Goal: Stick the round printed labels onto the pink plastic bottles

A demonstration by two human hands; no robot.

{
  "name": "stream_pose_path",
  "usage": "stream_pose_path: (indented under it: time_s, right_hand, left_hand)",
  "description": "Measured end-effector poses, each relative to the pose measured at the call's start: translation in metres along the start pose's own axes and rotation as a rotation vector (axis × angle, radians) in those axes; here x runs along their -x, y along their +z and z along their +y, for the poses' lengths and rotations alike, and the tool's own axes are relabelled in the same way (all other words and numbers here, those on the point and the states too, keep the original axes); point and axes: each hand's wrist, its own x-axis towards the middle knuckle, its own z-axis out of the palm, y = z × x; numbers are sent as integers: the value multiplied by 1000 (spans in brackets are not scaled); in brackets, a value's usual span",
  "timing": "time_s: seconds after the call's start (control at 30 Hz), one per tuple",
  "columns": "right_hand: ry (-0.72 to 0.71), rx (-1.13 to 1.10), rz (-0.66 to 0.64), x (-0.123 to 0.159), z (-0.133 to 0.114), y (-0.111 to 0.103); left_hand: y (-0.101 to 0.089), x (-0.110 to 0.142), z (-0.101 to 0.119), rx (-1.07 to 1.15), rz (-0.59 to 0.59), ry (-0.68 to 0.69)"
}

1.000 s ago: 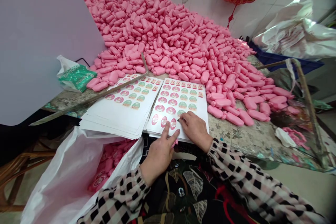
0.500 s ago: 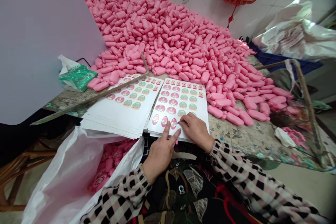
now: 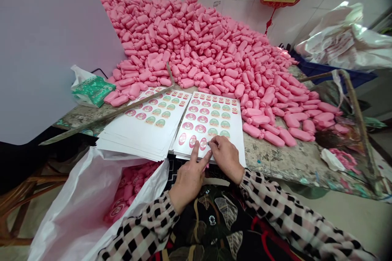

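Note:
In the head view my left hand (image 3: 190,174) lies at the near edge of a sticker sheet (image 3: 177,151), index finger and thumb stretched onto it. Its other fingers are curled, and a bit of a pink sausage-shaped piece (image 3: 207,166) pokes out beneath; most of that piece is hidden. My right hand (image 3: 226,155) is pinched closed at the right edge of an oval pink sticker (image 3: 203,144), beside my left fingertips. Two more oval stickers sit to its left. Rows of pink and green stickers fill the sheet above.
A second stack of sticker sheets (image 3: 134,138) lies left, under a bent metal bar (image 3: 122,108). Behind rises a large heap of pink pieces (image 3: 196,45). A white sack (image 3: 70,195) with labelled pink pieces stands open below left. A green tissue pack (image 3: 93,91) lies far left.
Both hands stay nearly in place at the oval sticker. My right wrist has drawn slightly left and down. The whole view has shifted a little.

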Motion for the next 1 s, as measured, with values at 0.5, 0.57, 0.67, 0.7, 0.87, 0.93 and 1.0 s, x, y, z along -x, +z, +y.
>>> stream_pose_path:
  time_s: [0.5,0.57,0.67,0.7,0.87,0.93,1.0]
  right_hand:
    - [5,-15,-38,-10,-3,-6]
    - [32,-6,-50,-12,-5,-6]
    - [57,-5,-64,-15,-8,-10]
    - [53,-10,-66,-16,-9,-12]
    - [20,-58,-18,-22,-13,-29]
    - [22,-85,18,-25,-9,-36]
    - [25,-139,15,-27,1,-38]
  left_hand:
    - [-10,-2,1,74,-8,-8]
    - [-11,-2,1,61,-18,-20]
    - [-13,-2,3,47,-34,-30]
    - [-13,-2,3,40,-39,-35]
    - [-12,-1,3,32,-40,-39]
    - [-10,-2,2,41,-32,-31]
    - [-9,-1,-1,62,-19,-27]
